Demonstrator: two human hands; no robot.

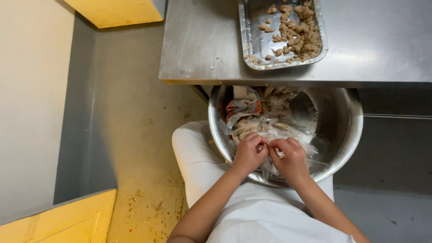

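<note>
Both hands, left hand (249, 154) and right hand (291, 158), pinch a crinkled clear plastic bag (288, 135) between closed fingers (thumbs nearly touching) over the near side of the round steel bowl (346, 135).

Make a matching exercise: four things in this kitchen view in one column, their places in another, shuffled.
Things:
1. foil tray
2. steel bowl
3. left hand
4. orange-and-grey cloth

Places:
A. at the bowl's far left side
B. on the steel counter
C. on the person's lap, under the counter edge
D. pinching clear plastic wrap beside the right hand

Pairs: 1-B, 2-C, 3-D, 4-A
</note>
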